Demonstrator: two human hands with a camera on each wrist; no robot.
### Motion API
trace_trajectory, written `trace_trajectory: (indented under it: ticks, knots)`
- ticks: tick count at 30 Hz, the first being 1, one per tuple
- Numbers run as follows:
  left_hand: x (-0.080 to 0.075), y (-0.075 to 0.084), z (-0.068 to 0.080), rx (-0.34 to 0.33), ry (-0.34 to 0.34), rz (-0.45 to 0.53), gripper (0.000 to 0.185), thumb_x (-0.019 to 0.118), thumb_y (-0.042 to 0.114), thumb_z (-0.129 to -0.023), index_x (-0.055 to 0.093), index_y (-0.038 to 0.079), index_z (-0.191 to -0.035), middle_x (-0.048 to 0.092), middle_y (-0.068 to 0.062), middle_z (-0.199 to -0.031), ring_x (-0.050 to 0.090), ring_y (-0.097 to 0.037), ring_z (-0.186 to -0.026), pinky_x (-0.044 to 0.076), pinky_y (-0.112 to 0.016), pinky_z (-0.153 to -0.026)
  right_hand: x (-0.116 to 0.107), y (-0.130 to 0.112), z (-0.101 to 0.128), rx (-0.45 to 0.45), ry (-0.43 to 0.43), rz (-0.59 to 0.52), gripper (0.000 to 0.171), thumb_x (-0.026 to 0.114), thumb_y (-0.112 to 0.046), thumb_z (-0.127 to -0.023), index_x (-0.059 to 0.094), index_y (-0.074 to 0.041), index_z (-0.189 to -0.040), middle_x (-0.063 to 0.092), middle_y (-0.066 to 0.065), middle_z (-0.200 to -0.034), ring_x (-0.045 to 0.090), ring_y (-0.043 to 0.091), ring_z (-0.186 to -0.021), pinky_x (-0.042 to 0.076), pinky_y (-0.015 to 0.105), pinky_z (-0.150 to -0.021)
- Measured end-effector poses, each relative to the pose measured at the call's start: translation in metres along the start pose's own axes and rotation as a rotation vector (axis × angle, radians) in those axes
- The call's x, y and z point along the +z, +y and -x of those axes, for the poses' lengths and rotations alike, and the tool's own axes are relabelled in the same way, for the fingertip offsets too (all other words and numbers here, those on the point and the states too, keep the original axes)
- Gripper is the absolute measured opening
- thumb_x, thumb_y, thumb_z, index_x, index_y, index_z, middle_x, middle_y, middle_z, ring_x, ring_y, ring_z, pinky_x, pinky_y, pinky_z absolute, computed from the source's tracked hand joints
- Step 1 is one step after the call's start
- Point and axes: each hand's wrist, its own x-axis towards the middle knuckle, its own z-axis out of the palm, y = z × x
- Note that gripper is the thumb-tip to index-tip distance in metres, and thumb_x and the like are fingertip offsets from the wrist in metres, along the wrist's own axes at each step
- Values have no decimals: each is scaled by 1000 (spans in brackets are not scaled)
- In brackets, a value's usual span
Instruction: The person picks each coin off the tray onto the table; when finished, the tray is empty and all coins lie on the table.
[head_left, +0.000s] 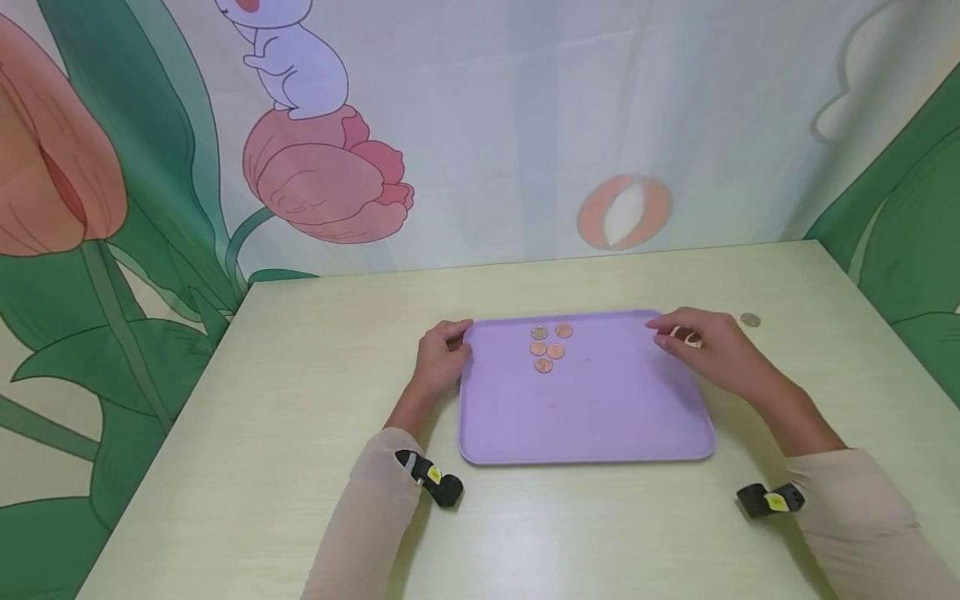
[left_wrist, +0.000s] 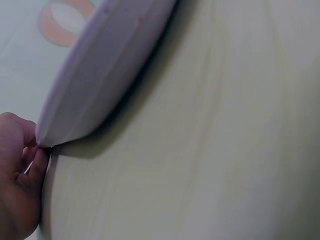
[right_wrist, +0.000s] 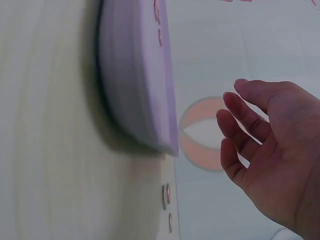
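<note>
Where the left hand [head_left: 441, 357] grips: far left corner of the purple tray [head_left: 592, 417], on the desk [head_left: 315, 400].
Right hand [head_left: 718, 346]: fingers loosely parted, by the far right corner.
Coins [head_left: 556, 352]: five in the tray, others [head_left: 750, 319] right of it.

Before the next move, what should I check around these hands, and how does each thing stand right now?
1. Purple tray lying on the table: ok.
2. Left hand at the tray's left rim: ok, touching it near the far corner.
3. Right hand free: ok, the right wrist view shows it holding nothing.
4. Five tray coins lying flat: ok, grouped in the far half.
5. Table right of the tray free of coins: not ok, a single coin lies past the right hand.
6. Exact number of coins by the tray's corner: cannot tell, the right hand partly hides them.
</note>
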Motion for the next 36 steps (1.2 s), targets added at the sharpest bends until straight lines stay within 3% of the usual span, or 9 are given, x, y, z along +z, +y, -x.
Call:
trace_trajectory:
  ticks: [9,20,25,36]
  knots:
    - [-1,-1,0,6,1,1,46,57,-2,-89,65,0,-134,67,-21,-127,64,-31,-122,54,-39,-108,19,-23,-16,-21,14,-91,23,69,-3,-93,74,-3,-115,76,14,-105,57,-4,-84,52,14,-75]
    - [0,-2,-1,1,-1,2,45,57,-3,-90,64,0,-134,67,-21,-127,64,-30,-123,54,-38,-109,45,-38,-44,97,-108,-172,30,65,-6,-96,69,2,-124,74,17,-105,65,21,-91,54,20,-78]
    - [-1,-2,0,-1,-2,8,45,57,-3,-90,64,0,-134,67,-21,-128,64,-30,-124,54,-38,-109,61,-37,-58,111,-156,-189,30,63,-8,-96,68,2,-125,72,20,-104,66,29,-93,53,24,-79]
    - [-1,-1,1,12,0,22,45,57,-4,-89,65,-1,-133,67,-22,-127,64,-31,-123,54,-39,-109,92,-30,-70,72,-260,-209,32,69,1,-88,69,4,-120,72,21,-104,67,23,-86,52,20,-73]
